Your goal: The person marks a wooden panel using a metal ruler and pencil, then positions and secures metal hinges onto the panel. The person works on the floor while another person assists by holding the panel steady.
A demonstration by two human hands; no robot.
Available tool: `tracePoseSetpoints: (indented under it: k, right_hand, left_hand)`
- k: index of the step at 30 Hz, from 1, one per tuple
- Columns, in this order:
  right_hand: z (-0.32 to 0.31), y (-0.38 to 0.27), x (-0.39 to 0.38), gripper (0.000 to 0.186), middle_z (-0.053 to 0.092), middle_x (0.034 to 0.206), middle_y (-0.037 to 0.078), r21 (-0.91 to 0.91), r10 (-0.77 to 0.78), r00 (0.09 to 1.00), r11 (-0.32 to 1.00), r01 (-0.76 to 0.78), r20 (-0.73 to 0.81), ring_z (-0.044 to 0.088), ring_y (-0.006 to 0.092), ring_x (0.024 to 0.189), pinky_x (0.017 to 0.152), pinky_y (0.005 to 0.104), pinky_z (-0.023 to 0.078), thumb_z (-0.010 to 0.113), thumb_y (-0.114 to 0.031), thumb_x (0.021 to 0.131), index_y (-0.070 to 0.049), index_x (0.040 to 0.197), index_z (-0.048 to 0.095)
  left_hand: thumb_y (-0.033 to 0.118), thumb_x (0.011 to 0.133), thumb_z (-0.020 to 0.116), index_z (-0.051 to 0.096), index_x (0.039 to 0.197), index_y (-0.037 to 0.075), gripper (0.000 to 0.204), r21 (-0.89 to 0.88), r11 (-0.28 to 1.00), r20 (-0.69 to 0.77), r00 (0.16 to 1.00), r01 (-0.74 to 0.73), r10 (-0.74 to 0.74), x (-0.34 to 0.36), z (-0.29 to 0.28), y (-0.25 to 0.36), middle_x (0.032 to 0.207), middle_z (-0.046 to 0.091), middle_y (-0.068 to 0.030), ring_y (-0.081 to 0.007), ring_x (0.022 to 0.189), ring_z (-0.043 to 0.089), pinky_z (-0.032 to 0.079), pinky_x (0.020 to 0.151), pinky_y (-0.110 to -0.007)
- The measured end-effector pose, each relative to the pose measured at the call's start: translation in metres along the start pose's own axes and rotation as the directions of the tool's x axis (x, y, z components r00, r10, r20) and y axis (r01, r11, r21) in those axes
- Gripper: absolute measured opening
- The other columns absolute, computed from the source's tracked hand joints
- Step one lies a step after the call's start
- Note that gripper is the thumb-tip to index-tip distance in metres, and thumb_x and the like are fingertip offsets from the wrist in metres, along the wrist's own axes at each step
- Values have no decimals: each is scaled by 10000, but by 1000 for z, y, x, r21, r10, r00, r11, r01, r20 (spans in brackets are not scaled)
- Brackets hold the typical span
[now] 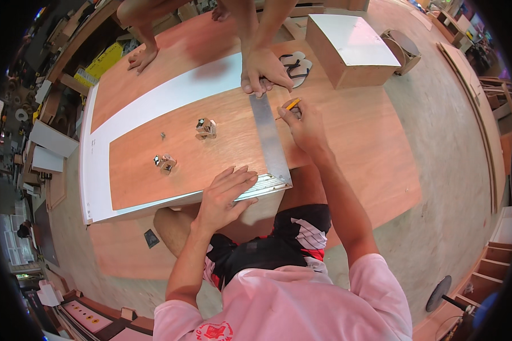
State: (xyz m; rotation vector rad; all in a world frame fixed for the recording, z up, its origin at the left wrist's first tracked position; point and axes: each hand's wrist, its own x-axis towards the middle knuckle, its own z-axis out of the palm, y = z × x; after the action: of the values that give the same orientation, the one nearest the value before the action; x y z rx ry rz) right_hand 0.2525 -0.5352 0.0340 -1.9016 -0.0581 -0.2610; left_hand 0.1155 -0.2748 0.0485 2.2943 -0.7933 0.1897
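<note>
Left hand point(228, 196): forearm inclined up and slightly right from the near side, palm down, fingers extended forward and right across the near edge of the plywood board point(136, 159), thumb set apart below. The grip is spread, clamped on nothing. Its fingertips lie at a light, striped piece point(264, 183) beside the near end of the flat metal ruler point(265, 128); whether piece and ruler are one tool cannot be told.

Ruler: located on the right part of the board. Its long axis runs from the near edge away from the person, leaning slightly left at the far end.

Right hand point(306, 125): arm reaching forward and inward, wrist bent, positioned just right of the ruler. The grip is together, thumb and fingers clamped on a yellow pencil point(293, 104). The pencil's long axis runs from upper right to lower left, its lower end directed toward the ruler's right edge; contact with the surface cannot be confirmed.

Two small wooden-framed devices point(206, 129) stand on the board, left of the ruler.

Farther off, a co-worker's hand point(264, 69) presses the ruler's far end. Beyond it lie sandals point(297, 71) and, to the right, a white-topped box point(347, 42).
</note>
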Motion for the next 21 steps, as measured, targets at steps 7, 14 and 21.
tracePoseSetpoints:
  k: [7, 14, 21]
  right_hand:
    - [4, -4, -1, 313, 718, 771, 157, -4, -80, 996, 997, 80, -26, 667, 217, 693, 670, 388, 522, 775, -259, 1029, 47, 1018, 709]
    - [5, -3, 12, 354, 726, 795, 201, -116, -55, 997, 991, 61, 55, 722, 331, 718, 671, 430, 530, 803, -289, 1007, 37, 984, 666]
    - [8, 0, 17, 367, 656, 690, 96, -112, -29, 999, 993, 31, 21, 583, 156, 625, 595, 365, 469, 838, -292, 982, 39, 921, 691]
  left_hand:
    - [177, 808, 925, 777, 1336, 91, 554, 12, 1000, 7, 1000, -10, 9, -1, 1, -2, 1403, 755, -83, -316, 1382, 675, 494, 1204, -520]
    - [177, 807, 927, 777, 1339, 100, 558, 12, 1000, 8, 1000, -1, 1, -2, 1, -2, 1404, 754, -69, -304, 1386, 673, 491, 1214, -516]
    - [174, 808, 926, 778, 1334, 95, 553, 0, 1000, -1, 1000, -1, 1, -1, 1, -1, 1396, 758, -67, -308, 1383, 675, 487, 1215, -515]
